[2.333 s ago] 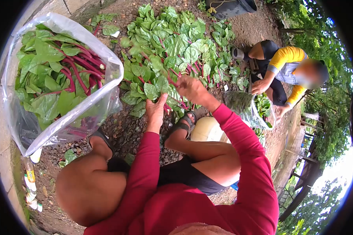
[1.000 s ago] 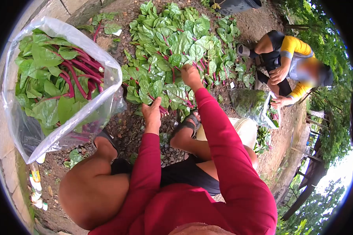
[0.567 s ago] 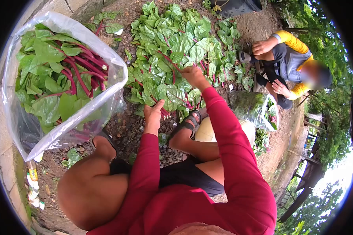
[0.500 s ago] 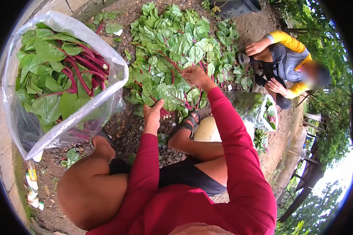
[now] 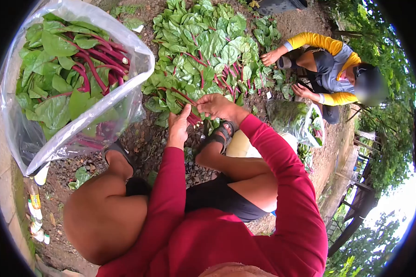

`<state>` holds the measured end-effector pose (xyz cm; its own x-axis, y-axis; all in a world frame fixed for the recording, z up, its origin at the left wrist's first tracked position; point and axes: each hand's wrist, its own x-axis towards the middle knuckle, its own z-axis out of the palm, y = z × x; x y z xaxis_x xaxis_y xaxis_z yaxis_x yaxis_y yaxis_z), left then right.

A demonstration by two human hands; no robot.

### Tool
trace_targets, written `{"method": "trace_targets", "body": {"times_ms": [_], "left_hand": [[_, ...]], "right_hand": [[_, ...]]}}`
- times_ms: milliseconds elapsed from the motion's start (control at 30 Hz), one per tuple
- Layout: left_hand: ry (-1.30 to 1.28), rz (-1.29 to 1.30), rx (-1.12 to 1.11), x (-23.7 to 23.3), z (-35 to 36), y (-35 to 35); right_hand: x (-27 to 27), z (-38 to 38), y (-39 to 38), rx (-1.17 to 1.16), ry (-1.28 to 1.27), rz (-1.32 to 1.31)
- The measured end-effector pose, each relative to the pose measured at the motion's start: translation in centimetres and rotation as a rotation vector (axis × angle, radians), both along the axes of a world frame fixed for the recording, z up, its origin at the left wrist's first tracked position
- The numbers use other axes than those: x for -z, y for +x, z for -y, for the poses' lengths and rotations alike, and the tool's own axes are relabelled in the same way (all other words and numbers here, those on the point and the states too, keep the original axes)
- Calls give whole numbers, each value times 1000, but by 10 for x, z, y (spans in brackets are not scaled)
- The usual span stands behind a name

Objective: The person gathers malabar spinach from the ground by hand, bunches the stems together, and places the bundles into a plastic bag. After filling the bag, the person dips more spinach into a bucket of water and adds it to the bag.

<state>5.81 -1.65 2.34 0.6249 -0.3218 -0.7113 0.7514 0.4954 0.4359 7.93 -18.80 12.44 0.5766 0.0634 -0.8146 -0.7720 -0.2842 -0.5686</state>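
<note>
A large heap of green leaves (image 5: 201, 34) with dark red stems lies on the ground in front of me. My left hand (image 5: 178, 127) is closed around a small bunch of red stems (image 5: 194, 119), whose cut ends stick out to its right. Close beside it, my right hand (image 5: 217, 107) pinches a red stem (image 5: 182, 96) that reaches toward the bunch's leaves. At the left, an open clear plastic bag (image 5: 138, 74) holds more leafy stems (image 5: 94, 64).
A person (image 5: 333, 69) in yellow and grey sits at the upper right, hands at the heap's far edge. Near them stands another plastic bag (image 5: 313, 127). A pale round object (image 5: 240, 145) is by my foot, bottles (image 5: 35, 201) at lower left, a dark container (image 5: 282, 5) at the top.
My right hand has come down and left, beside my left hand, with a stem. The other person has reached toward the heap.
</note>
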Motion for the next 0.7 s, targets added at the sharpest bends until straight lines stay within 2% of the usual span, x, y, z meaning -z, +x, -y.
{"method": "trace_targets", "body": {"times_ms": [267,400,500,633,667,700], "left_hand": [[-155,27,12,-8,-6,2],[-130,6,-8,-4,-1,-1],[-131,14,-1,-2,-1,-3],[-122,-71,32,4,-4,-3],[-107,-110,44,9,-4,-4],[-40,-58,-168,13,8,-6]], "right_hand": [[-10,9,9,56,-66,50],[-10,5,6,47,-70,46],[-6,0,1,-53,-99,4],[15,-5,-15,-304,-130,203],[10,-7,-11,-317,-105,117],[5,-9,-7,-331,-79,30]]}}
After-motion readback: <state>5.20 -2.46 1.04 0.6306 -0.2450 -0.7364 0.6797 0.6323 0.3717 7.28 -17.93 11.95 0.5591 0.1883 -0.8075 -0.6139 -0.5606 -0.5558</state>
